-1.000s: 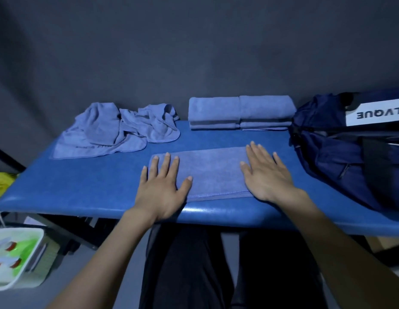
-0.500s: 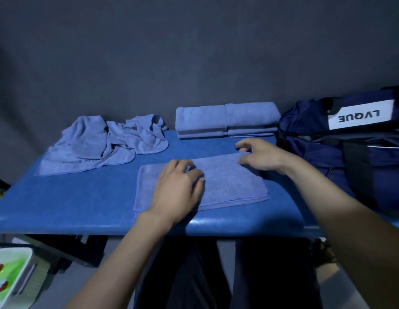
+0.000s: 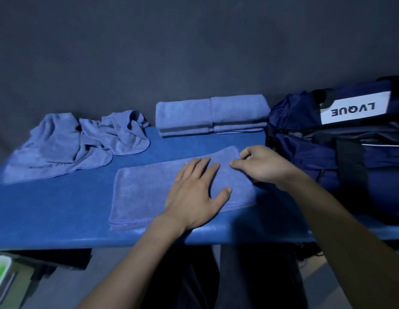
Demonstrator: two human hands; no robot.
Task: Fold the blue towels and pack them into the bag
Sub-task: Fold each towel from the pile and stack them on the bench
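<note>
Towel point(image 3: 149, 192), half-folded, flat on the blue surface point(image 3: 49, 210) near its front edge. Left hand point(image 3: 194, 192) spread flat on the towel's middle, fingers straight, pressing down. Right hand point(image 3: 263, 166) at the towel's right end, fingers curled, pinching the far right corner. Hands close together, not touching. Crumpled towels point(image 3: 82, 141) heaped at far left; folded towels point(image 3: 211, 114) stacked in two piles at the back. Navy bag point(image 3: 327, 152) at the right, just beside the stacks, white LVQUE label point(image 3: 354, 109) facing up.
</note>
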